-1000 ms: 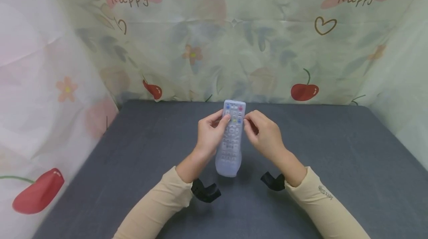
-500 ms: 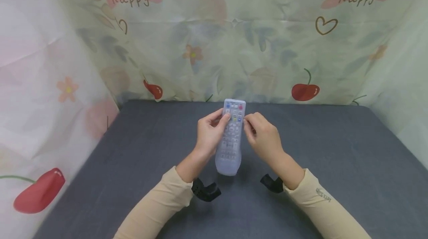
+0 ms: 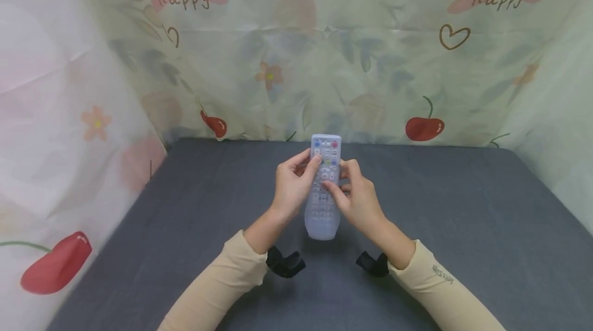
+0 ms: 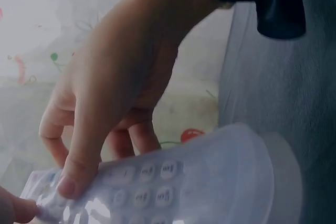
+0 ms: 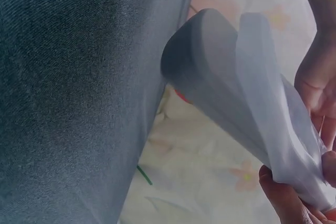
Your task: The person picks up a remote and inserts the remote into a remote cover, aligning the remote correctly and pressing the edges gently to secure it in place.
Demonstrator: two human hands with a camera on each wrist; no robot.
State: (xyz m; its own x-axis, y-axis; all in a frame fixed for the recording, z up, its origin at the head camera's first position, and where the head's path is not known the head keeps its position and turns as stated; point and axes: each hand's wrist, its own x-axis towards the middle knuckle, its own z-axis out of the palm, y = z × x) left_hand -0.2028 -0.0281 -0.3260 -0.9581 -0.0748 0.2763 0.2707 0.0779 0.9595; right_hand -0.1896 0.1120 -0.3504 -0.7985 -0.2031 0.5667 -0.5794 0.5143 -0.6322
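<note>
A pale remote control point(image 3: 321, 220) in a translucent sleeve-like cover point(image 5: 260, 77) stands tilted above the table, in the middle of the head view. My left hand point(image 3: 289, 187) grips its upper left side, thumb point(image 4: 76, 179) on the button face and fingers behind. From the right, my right hand point(image 3: 361, 197) pinches the middle, its thumb on the front and fingers at the right edge, partly behind. In the right wrist view the cover stands away from the remote's grey-white body point(image 5: 210, 72) at the lower end. Fingertips behind the remote are hidden in the head view.
A dark grey cloth-covered table point(image 3: 222, 181) spreads below the hands. Printed curtains point(image 3: 296, 63) hang behind and at both sides. A black wrist mount point(image 3: 287, 264) juts inward at the left wrist, another black mount point(image 3: 372, 264) at the right.
My right hand has moved slightly left and down, its thumb coming from the right edge onto the front. The remote's lower end has swung a little to the right; my left hand keeps its grip.
</note>
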